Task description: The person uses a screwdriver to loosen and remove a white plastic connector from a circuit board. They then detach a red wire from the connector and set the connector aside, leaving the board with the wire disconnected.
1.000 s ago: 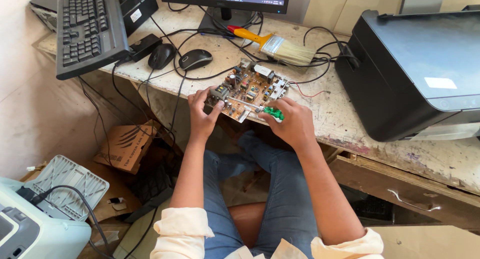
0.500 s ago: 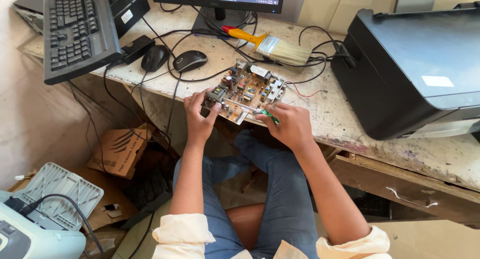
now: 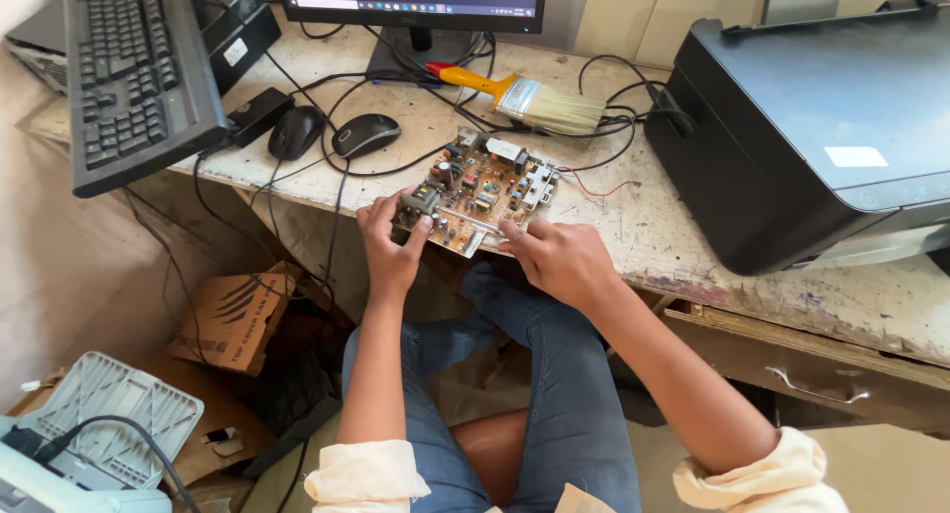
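While the circuit board (image 3: 482, 189) rests at the near edge of the desk (image 3: 633, 226), the left hand (image 3: 393, 244) clamps its left end and the right hand (image 3: 562, 260) presses fingers against its near edge, apparently steadying it for inspection. Any further handling likely calls for a gentle, even grip.

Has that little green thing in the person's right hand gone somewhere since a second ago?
Cannot tell where it went. The right hand has curled over beside the circuit board on the desk edge, and the green piece no longer shows.
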